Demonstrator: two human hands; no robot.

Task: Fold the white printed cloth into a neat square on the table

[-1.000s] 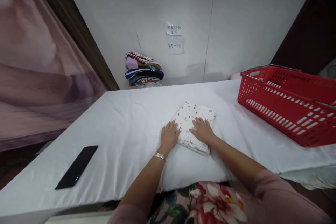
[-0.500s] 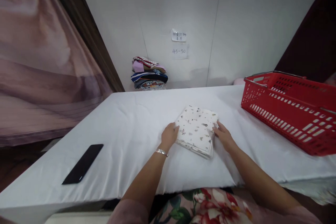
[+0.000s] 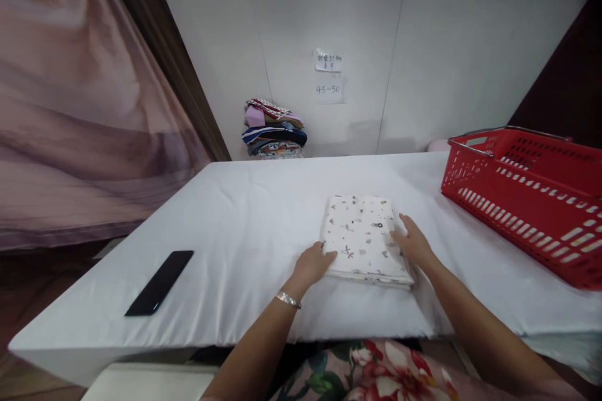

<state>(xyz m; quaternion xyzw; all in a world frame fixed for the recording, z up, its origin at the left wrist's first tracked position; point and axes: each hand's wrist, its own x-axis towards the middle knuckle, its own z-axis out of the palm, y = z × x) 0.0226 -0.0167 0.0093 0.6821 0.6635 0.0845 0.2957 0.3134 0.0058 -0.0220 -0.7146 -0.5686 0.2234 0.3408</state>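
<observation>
A folded white cloth (image 3: 360,235) with small scattered prints lies flat on the white-covered table in front of me, its layers showing along the near edge. My left hand (image 3: 314,265) is at its near left corner, thumb over the top and fingers along the left side, closed on that corner. A silver bracelet (image 3: 288,299) circles my left wrist. Beside the cloth's right edge, my right hand (image 3: 414,243) is open, thumb and fingers spread; the thumb is close to the edge, and I cannot tell whether it touches.
A red plastic basket (image 3: 527,197) with metal handles stands at the table's right. On the left lies a black phone (image 3: 160,283). A stack of folded fabrics (image 3: 274,130) rises behind the far edge, against a wall with paper labels (image 3: 329,89). A pink curtain (image 3: 94,106) hangs at left.
The folded cloth has turned so its near edge lies more nearly parallel to the table edge. My left hand has come nearer to me along it. My right hand's fingers have spread off its edge.
</observation>
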